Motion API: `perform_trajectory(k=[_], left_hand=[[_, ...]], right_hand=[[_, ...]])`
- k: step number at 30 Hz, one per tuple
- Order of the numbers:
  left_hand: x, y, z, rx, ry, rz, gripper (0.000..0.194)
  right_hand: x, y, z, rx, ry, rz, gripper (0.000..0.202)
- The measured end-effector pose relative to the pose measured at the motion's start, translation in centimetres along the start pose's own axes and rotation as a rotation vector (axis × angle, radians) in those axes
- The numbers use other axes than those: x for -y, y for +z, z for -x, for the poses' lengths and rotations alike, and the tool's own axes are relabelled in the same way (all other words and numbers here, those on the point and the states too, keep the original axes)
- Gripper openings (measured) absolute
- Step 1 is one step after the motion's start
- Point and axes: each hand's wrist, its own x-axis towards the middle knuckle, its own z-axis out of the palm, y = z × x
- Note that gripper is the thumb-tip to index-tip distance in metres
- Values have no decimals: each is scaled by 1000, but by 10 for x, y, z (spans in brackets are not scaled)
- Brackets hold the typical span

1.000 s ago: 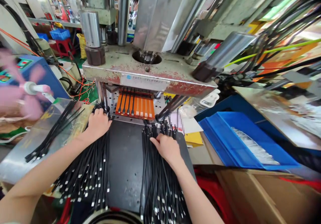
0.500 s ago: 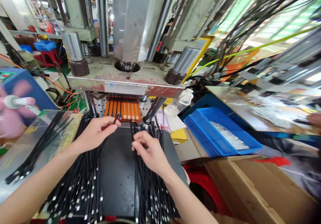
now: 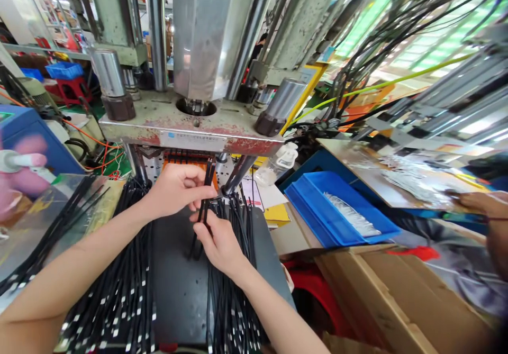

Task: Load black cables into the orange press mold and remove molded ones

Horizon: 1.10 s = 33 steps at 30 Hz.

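Note:
Several thin black strips (image 3: 209,173) stand between my two hands, their upper ends in front of the orange fixture (image 3: 178,159). My left hand (image 3: 184,187) pinches them near the top. Lower down, my right hand (image 3: 214,237) closes on the same strips, whose lower ends are blurred over the black plate (image 3: 174,285). A large pile of black strips with white tips (image 3: 123,280) lies on the left of the plate, and another pile (image 3: 234,290) lies on the right, partly under my right wrist.
The press's thick plate (image 3: 190,132) and its posts rise just beyond my hands. On the right are blue trays (image 3: 301,206) with white pieces, a cardboard box (image 3: 381,290) and another person's hand (image 3: 480,206). A pink fan (image 3: 24,169) is at far left.
My hands have come together, my left hand moving right. The strips now stand between both hands. The view has shifted slightly, and the other person's hand shows more at the right.

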Motion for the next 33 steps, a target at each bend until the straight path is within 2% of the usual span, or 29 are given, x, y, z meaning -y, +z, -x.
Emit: perform_trajectory(k=[4, 7, 10, 12, 14, 16, 18, 19, 20, 21, 23, 25, 27, 30, 33], left_hand=[[-6, -8, -12, 65, 26, 3, 46], [-12, -11, -21, -81, 183, -96, 45], [-23, -14, -28, -249, 463, -319, 42], [-26, -16, -32, -262, 627, -477, 40], [-17, -19, -34, -241, 698, -568, 33], [7, -21, -33, -263, 642, -597, 27], [41, -26, -31, -295, 488, -679, 24], [59, -29, -28, -254, 414, -781, 18], [75, -32, -25, -164, 376, -893, 12], [90, -35, -22, -62, 364, -1001, 14], [110, -40, -14, 128, 390, -1173, 32], [117, -42, -9, 217, 407, -1292, 45], [115, -40, -8, 248, 382, -1388, 49], [106, -30, -12, 242, 318, -1483, 59], [101, -15, -15, 209, 247, -1543, 73]], right_hand=[[-6, 7, 3, 106, -28, 72, 12], [-11, 8, -5, 113, -52, 133, 11], [-26, 3, -30, 56, 15, 161, 9], [-41, -3, -57, -16, 67, 187, 9], [-58, -9, -85, -103, 94, 219, 15], [-74, -14, -111, -169, 116, 214, 19], [-85, -16, -129, -166, 157, 160, 18], [-89, -16, -135, -152, 181, 130, 17], [-92, -16, -138, -131, 200, 107, 15], [-93, -16, -140, -109, 212, 95, 14], [-94, -16, -138, -83, 209, 117, 11], [-93, -18, -135, -69, 183, 197, 10], [-90, -21, -133, -60, 166, 316, 15], [-89, -25, -137, -64, 218, 446, 18], [-92, -24, -145, -119, 301, 519, 16]])
